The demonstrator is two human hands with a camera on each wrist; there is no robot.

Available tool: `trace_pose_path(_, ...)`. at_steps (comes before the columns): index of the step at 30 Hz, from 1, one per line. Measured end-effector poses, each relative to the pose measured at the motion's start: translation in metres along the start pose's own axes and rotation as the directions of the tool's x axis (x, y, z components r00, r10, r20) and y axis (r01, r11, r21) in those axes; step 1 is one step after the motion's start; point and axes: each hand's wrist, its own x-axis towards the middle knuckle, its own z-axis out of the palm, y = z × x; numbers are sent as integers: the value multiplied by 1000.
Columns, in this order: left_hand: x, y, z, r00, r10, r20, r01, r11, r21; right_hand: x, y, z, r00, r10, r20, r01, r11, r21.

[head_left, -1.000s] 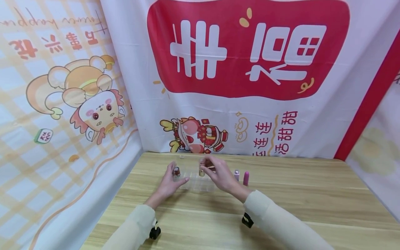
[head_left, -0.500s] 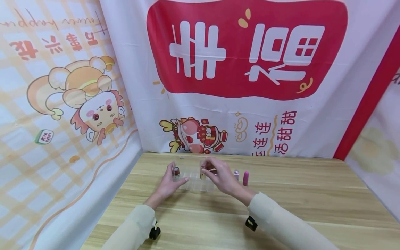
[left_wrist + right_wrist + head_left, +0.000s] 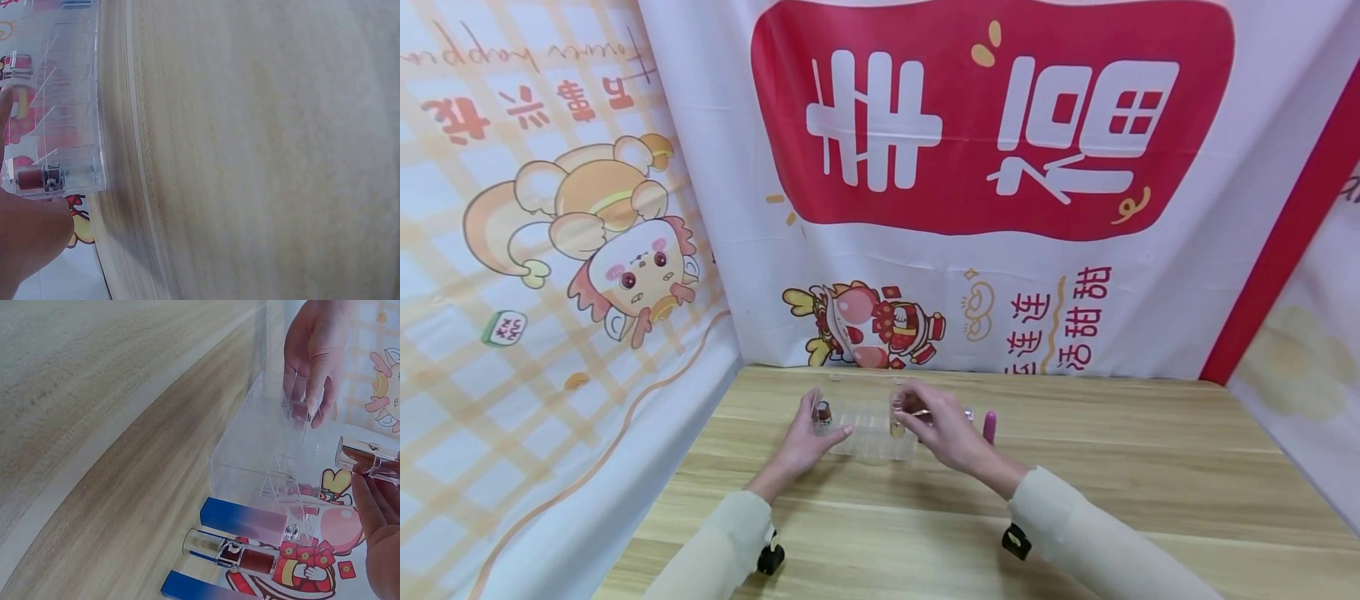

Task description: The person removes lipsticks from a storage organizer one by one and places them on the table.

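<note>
A clear plastic organizer box [image 3: 868, 446] with dividers stands on the table. My left hand [image 3: 805, 446] grips its left end, thumb along the front. In that end compartment sits a lip gloss tube [image 3: 37, 179] with a dark red part and a clear part. My right hand [image 3: 943, 429] pinches a clear and gold-brown lip gloss tube [image 3: 362, 455] upright over the right part of the box. In the right wrist view, the tube is apart from the box walls. The right fingertips partly cover it.
Right of the box stand a blue-to-pink tube [image 3: 240, 519], a clear and dark red lip gloss tube [image 3: 250, 557] and another blue-to-pink tube [image 3: 200, 587]. Behind the table hangs a printed white and red cloth [image 3: 1000, 117]. Another patterned cloth [image 3: 550, 250] hangs at the left.
My right hand has moved a little to the right along the box with the lip gloss tube, covering more of the standing tubes. The left hand and box have stayed in place.
</note>
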Motion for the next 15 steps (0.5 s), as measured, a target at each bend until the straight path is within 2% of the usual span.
trace_pose_path(15,1,0,-1,1000,-10,12,10,1000,-20,-8,4,-12,999,40,5,-40,999,23)
